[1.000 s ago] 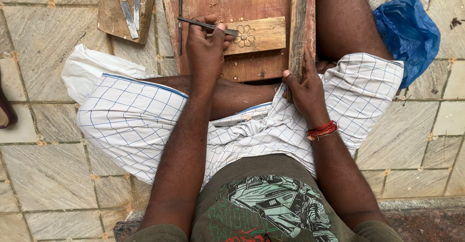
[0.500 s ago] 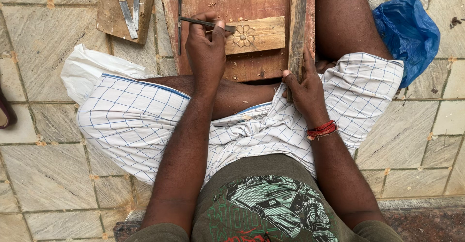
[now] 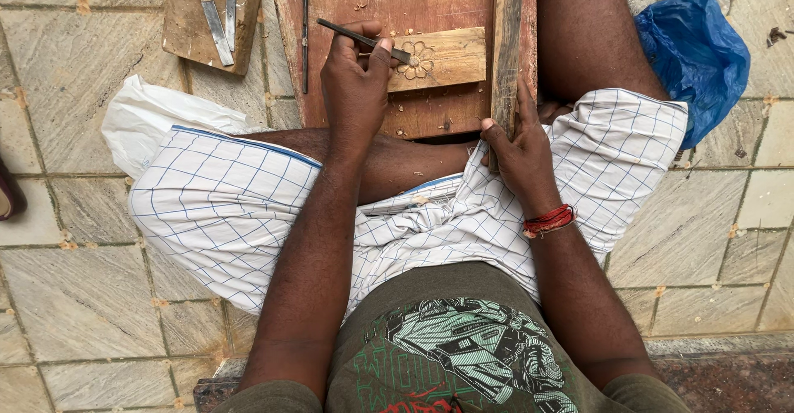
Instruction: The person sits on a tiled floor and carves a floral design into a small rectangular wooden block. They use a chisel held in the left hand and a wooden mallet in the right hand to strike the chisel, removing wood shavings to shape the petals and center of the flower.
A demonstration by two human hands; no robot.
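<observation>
Left grip (image 3: 357, 74) closed on chisel (image 3: 364, 41) touching carved block (image 3: 438, 59); right grip (image 3: 519, 144) clasps stick (image 3: 506, 41).

A slim dark metal chisel (image 3: 364, 41) lay slanted, its tip touching a small pale wooden block (image 3: 438, 59) carved with a flower outline. The block rested flat on a reddish board (image 3: 447, 0), beside an upright weathered wooden stick (image 3: 506, 41).

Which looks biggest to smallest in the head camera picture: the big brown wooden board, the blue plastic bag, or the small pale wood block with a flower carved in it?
1. Big brown wooden board
2. Blue plastic bag
3. Small pale wood block
</observation>
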